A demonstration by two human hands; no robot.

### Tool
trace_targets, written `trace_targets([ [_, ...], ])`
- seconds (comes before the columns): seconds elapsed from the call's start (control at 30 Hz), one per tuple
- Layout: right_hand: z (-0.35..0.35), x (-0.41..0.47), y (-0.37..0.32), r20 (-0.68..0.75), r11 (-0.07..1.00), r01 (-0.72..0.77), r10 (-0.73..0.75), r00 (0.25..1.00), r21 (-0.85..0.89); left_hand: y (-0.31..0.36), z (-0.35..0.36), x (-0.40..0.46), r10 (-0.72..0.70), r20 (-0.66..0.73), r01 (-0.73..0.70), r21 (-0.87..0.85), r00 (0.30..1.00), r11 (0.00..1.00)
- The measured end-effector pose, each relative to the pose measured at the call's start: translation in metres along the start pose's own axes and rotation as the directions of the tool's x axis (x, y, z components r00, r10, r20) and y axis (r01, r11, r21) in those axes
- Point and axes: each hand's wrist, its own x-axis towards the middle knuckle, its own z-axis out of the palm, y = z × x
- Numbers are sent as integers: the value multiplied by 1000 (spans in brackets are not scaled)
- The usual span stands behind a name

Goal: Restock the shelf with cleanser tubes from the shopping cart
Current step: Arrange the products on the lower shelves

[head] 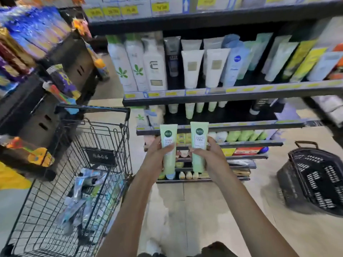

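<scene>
A shop aisle with a pale tiled floor runs between dark shelving stacked with bottles and tubes. At nine o'clock, racks of bright snack packets [27, 34] blur past. At seven o'clock stands the black wire shopping cart [74, 164], with a loose heap of packaged stock in its bottom; the blur keeps me from counting it. At the centre, two bare arms reach forward. The left hand [157, 154] has its grip closed round one pale green tube [168, 145], and just to its right the right hand [209, 154] grasps a second matching tube [199, 143]: two tubes, one per hand, both cap down with labels facing the wearer, probably to check them before shelving. They hang in front of the lower shelf [241, 125], where similar pale green tubes [194, 108] hang at twelve o'clock, likely their destination. At four o'clock one black plastic basket [315, 179] sits on the floor.
</scene>
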Motion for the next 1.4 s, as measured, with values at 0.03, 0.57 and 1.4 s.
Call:
trace_targets([
  [0.03,-17,0,-2,-9,1000,2,-2,1000,-1,-4,18,1,-6,8,6,15,1000,1000],
  [0.57,-138,38,-26,-72,997,-63,60,996,-41,-59,141,61,-22,-154,39,107,988,993],
  [1.4,-155,215,-23,-25,997,-73,73,997,8,-74,155,246,371,-276,-249,390,887,886],
])
